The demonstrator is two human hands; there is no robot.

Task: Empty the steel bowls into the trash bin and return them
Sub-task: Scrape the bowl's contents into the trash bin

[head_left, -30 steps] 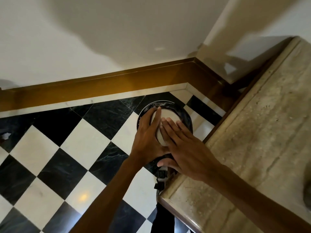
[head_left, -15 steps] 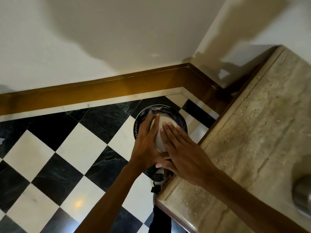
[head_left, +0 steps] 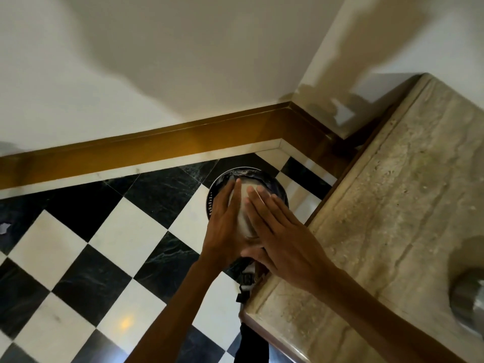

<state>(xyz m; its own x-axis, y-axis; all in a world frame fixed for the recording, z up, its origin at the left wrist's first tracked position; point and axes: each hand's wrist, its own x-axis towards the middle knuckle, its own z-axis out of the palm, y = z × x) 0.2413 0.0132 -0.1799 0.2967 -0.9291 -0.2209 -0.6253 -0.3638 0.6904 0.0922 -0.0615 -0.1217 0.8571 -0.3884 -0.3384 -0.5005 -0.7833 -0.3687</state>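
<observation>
A steel bowl point(head_left: 242, 205) is held upside down over the round black trash bin point(head_left: 277, 187) on the checkered floor. My left hand point(head_left: 222, 229) grips the bowl's left side. My right hand point(head_left: 282, 239) lies flat with fingers spread on the bowl's upturned bottom. Most of the bowl is hidden by my hands, and the inside of the bin is out of sight. A second steel bowl point(head_left: 467, 299) shows blurred at the right edge, resting on the stone counter point(head_left: 392, 205).
The stone counter runs along the right, its corner point(head_left: 246, 313) close to my right forearm. A brown skirting board point(head_left: 157, 150) lines the wall corner behind the bin. Black and white floor tiles point(head_left: 104, 258) spread to the left.
The view has shifted, so the second bowl on the counter shows more at the right edge. My hands stay on the upturned bowl over the bin, almost unmoved.
</observation>
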